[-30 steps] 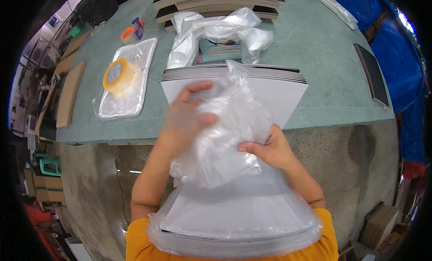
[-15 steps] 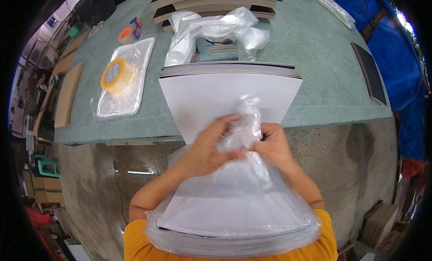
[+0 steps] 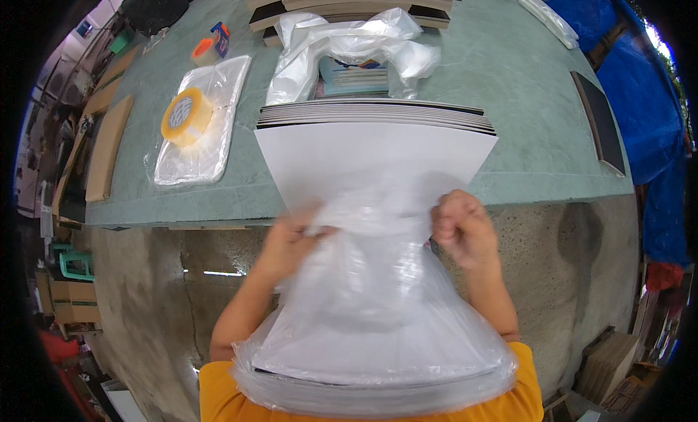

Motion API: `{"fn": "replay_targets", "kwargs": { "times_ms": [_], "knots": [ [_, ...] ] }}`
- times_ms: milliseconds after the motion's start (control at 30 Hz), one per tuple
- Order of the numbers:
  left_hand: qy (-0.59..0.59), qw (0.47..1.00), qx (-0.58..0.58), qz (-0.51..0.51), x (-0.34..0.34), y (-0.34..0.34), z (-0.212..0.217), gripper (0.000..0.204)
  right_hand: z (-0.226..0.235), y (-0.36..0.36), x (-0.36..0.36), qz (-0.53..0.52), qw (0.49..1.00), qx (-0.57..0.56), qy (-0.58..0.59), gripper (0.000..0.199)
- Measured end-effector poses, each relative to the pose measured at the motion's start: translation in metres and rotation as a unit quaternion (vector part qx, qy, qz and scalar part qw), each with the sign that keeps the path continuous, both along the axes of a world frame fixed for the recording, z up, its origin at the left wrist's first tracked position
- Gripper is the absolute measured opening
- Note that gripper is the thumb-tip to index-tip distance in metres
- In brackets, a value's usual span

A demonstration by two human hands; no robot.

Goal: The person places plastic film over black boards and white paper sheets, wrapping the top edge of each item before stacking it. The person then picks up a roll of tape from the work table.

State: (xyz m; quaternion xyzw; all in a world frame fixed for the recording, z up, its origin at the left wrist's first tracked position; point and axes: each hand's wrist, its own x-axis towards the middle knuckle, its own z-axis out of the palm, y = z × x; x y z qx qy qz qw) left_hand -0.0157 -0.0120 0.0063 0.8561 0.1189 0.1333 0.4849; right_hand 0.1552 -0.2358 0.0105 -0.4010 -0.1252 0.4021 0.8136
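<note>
A stack of white boards with dark edges (image 3: pixel 363 147) leans from the table edge toward me. Over its lower part sits a clear plastic bag (image 3: pixel 378 276), its mouth spread wide and blurred across the white face. My left hand (image 3: pixel 287 244), partly smeared, pinches the left side of the bag's mouth. On the opposite side my right hand (image 3: pixel 465 227) is closed with its fingers curled at the bag's edge. The bag's closed end gathers in folds against my body.
On the green table (image 3: pixel 523 117) lie a pack of clear bags (image 3: pixel 211 131) with a yellow tape roll (image 3: pixel 187 117) on it, a tape dispenser (image 3: pixel 211 48), a crumpled plastic wrapper (image 3: pixel 414 58) and stacked boards (image 3: pixel 349 4). A dark board (image 3: pixel 600 124) lies at the right edge.
My hands have moved apart, left hand leftward and right hand slightly right. The plastic that was bunched between them is now stretched open across the boards.
</note>
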Motion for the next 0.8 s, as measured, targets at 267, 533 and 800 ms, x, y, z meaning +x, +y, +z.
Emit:
{"fn": "replay_targets", "kwargs": {
  "times_ms": [267, 533, 800],
  "knots": [
    [-0.041, 0.997, -0.057, 0.029, -0.031, 0.03, 0.008, 0.017, 0.003, 0.002, -0.006, 0.043, 0.966, -0.153, -0.202, 0.028],
    [-0.104, 0.993, -0.047, -0.021, 0.031, -0.027, 0.044, 0.036, 0.029, 0.043, -0.034, 0.103, 0.933, -0.188, -0.29, 0.024],
    [-0.081, 0.996, -0.032, -0.006, -0.001, 0.005, -0.007, 0.031, -0.006, 0.017, -0.009, 0.078, 0.966, 0.154, 0.192, 0.034]
  ]
}}
